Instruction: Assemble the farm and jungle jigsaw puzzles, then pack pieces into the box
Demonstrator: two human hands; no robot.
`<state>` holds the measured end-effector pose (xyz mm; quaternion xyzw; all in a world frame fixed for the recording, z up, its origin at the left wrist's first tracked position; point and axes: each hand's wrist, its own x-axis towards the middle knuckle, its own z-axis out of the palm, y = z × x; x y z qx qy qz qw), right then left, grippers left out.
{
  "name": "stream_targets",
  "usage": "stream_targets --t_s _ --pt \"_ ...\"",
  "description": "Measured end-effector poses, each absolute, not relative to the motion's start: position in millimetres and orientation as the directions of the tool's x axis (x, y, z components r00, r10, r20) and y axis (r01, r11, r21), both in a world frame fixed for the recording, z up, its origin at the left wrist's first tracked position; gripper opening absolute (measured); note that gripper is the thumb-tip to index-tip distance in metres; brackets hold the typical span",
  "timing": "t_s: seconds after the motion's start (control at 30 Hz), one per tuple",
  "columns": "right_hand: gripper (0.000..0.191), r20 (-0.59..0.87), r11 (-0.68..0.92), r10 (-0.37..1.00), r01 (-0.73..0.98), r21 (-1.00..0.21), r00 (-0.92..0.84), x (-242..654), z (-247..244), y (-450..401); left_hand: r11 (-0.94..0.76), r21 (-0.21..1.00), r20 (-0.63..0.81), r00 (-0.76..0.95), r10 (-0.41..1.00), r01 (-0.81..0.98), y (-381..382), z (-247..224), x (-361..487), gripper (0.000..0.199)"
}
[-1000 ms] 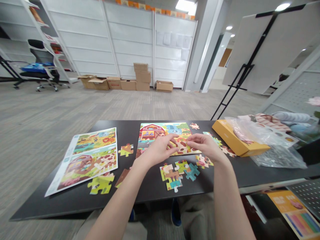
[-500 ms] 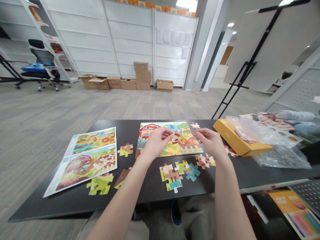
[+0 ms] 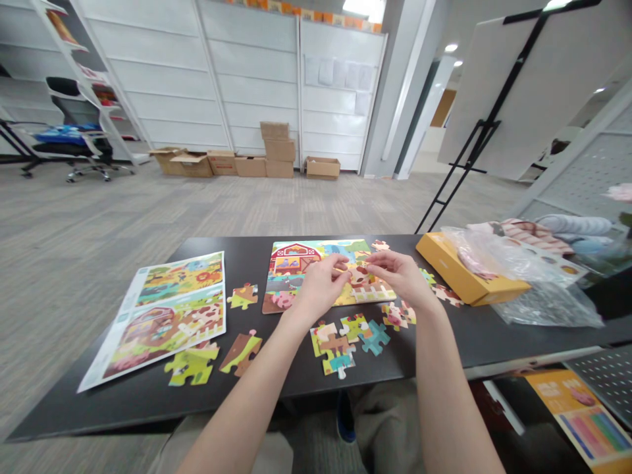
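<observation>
The left hand point(image 3: 320, 288) and right hand point(image 3: 401, 280) meet above the farm jigsaw puzzle point(image 3: 296, 262), its long axis running across the desk point(image 3: 296, 382); their fingers point(image 3: 380, 258) curl inward, any pinch hidden

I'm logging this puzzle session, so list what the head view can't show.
Head view only:
- Farm jigsaw puzzle: its middle is hidden by the left hand and right hand. Whether the fingers hold a piece cannot be told.
- Yellow box: one end is blurred behind the plastic bag.
- Printed card: cut off by the lower right edge.
- Papers on the white wall: too small to read.
</observation>
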<state>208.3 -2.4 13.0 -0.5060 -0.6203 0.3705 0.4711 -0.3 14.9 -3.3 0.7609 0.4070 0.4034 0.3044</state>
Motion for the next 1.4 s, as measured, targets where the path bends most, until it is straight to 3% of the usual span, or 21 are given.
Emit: stream_targets --t_s 0.13,0.23,0.33,0.67,0.87,1.0,1.2,1.4 --pt "0.044 0.241 0.181 0.957 0.317 -0.931 0.16 236 -2 7 -0.649 0.444 0.359 0.54 0.761 0.618 4 -10 2 0.026" --pt "0.043 0.193 0.068 0.944 0.414 -0.908 0.269 254 -15 14 -0.79 0.189 0.272 0.742 0.613 0.584 -2 -17 4 0.022" --pt "0.033 0.189 0.029 0.945 0.509 -0.861 0.267 261 -24 19 -0.825 0.088 0.259 0.787 0.56 0.558 -3 -22 8 0.019" --pt "0.016 0.217 0.054 0.959 0.639 -0.768 0.18 260 -43 30 -0.818 0.107 0.262 0.778 0.571 0.565 -1 -28 11 0.022" --pt "0.017 0.242 0.081 0.96 0.69 -0.72 0.139 260 -45 30 -0.819 0.112 0.265 0.778 0.57 0.562 -2 -26 10 0.024" --pt "0.025 0.266 0.107 0.95 0.629 -0.77 0.164 257 -39 25 -0.818 0.122 0.257 0.778 0.574 0.563 -2 -25 10 0.023" --pt "0.051 0.157 0.085 0.976 0.4 -0.913 0.152 257 -22 32 -0.813 0.146 0.25 0.774 0.581 0.563 -1 -23 11 0.021" --pt "0.05 -0.001 -0.003 1.0 0.454 -0.891 0.003 271 -19 71 -0.812 0.154 0.25 0.773 0.583 0.562 0 -23 10 0.02"
